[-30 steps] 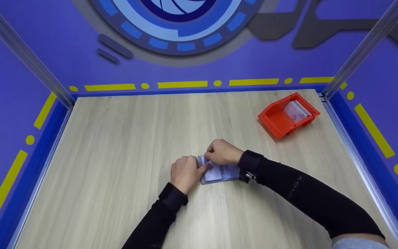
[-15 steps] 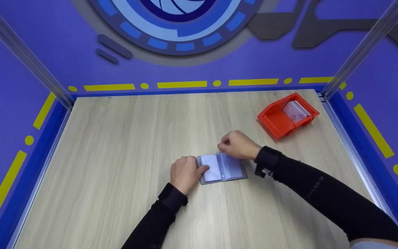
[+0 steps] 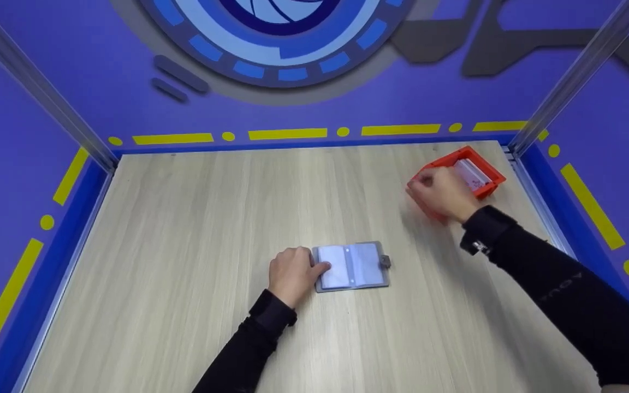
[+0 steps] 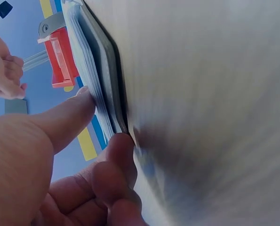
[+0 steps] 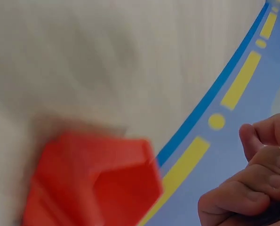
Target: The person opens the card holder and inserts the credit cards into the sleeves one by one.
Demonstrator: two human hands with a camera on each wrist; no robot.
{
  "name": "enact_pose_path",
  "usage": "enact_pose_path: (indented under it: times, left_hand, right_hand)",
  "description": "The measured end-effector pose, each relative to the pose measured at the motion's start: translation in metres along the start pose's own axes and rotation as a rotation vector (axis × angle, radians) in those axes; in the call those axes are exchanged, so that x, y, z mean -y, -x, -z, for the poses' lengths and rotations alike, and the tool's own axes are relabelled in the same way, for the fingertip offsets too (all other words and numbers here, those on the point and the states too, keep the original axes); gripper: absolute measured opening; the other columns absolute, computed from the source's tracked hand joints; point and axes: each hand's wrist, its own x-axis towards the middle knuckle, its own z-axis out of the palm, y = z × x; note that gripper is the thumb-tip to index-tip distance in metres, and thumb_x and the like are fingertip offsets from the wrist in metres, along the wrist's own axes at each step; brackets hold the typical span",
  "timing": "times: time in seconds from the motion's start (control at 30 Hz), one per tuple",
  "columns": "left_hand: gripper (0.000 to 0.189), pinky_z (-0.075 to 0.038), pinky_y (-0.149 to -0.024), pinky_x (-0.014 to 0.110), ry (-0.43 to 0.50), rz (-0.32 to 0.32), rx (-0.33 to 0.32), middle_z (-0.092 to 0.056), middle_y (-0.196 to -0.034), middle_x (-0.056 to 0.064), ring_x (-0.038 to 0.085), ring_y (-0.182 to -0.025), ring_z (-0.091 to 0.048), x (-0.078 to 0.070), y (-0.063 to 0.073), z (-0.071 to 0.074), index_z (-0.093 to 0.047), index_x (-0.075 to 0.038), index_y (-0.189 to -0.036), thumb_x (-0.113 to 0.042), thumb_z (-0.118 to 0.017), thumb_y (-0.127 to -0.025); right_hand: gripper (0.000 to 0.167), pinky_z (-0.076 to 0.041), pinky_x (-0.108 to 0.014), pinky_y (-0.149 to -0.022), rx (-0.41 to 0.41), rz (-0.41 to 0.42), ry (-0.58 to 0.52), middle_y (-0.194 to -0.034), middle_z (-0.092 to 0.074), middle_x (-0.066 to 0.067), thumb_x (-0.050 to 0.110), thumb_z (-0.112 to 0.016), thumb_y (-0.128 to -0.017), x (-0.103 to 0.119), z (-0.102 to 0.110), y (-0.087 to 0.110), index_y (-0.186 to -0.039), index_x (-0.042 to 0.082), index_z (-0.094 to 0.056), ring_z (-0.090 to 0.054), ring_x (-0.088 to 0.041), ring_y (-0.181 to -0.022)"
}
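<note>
A small grey card album (image 3: 366,266) lies spread open on the table, with clear sleeve pages and a snap tab at its right edge. My left hand (image 3: 294,273) holds its left side. In the left wrist view, the thumb (image 4: 71,115) presses on the stacked pages (image 4: 86,59) and a fingertip meets the cover's edge. Over the near left part of the red bin (image 3: 488,191), my right hand (image 3: 443,191) is in the air, fingers loosely curled and nothing seen between them. White cards with a reddish print (image 3: 473,173) stand inside that bin.
The wooden table (image 3: 211,218) has blue panels with yellow marks (image 3: 287,133) on its back and sides. Metal posts (image 3: 576,82) rise at both back corners. The bin sits near the back right corner.
My right hand has left the album's pages and travelled right and away from me to the red bin. The left hand keeps its place on the album.
</note>
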Motion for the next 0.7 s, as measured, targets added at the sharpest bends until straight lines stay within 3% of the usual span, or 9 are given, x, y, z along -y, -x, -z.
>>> enact_pose_path:
  times: [0.2, 0.33, 0.53, 0.7]
  left_hand:
    - [0.049, -0.036, -0.052, 0.029, -0.005, 0.0, 0.005, -0.058, -0.063, -0.007, 0.01, -0.057, -0.051, 0.0, 0.0, -0.001, -0.062, -0.017, -0.064, -0.047, -0.09, -0.09]
    - [0.048, -0.038, -0.054, 0.03, 0.007, 0.009, 0.015, -0.059, -0.064, -0.007, 0.011, -0.058, -0.052, 0.0, 0.0, -0.001, -0.063, -0.017, -0.065, -0.047, -0.09, -0.09]
    - [0.046, -0.039, -0.056, 0.03, 0.022, 0.023, 0.018, -0.061, -0.066, -0.006, 0.011, -0.06, -0.053, 0.0, -0.001, 0.0, -0.065, -0.017, -0.067, -0.047, -0.091, -0.091]
    - [0.045, -0.039, -0.056, 0.03, 0.032, 0.032, 0.025, -0.061, -0.067, -0.007, 0.011, -0.06, -0.054, 0.001, 0.0, 0.001, -0.065, -0.017, -0.068, -0.047, -0.091, -0.091]
  right_hand:
    - [0.03, -0.048, -0.035, -0.073, -0.102, -0.067, 0.103, -0.107, -0.075, -0.018, 0.027, -0.07, -0.108, -0.036, 0.019, -0.017, -0.122, 0.001, -0.079, -0.061, -0.03, -0.088]
    - [0.029, -0.049, -0.037, -0.069, -0.115, -0.119, 0.16, -0.102, -0.072, -0.021, 0.026, -0.071, -0.108, -0.055, 0.027, -0.024, -0.115, -0.001, -0.078, -0.061, -0.033, -0.085]
    - [0.029, -0.052, -0.042, -0.074, -0.136, -0.142, 0.216, -0.102, -0.07, -0.024, 0.025, -0.068, -0.108, -0.076, 0.036, -0.032, -0.109, -0.003, -0.075, -0.061, -0.037, -0.087]
    - [0.035, -0.048, -0.037, -0.065, -0.121, -0.202, 0.24, -0.092, -0.068, -0.021, 0.029, -0.075, -0.105, -0.094, 0.041, -0.039, -0.112, -0.006, -0.076, -0.061, -0.037, -0.082]
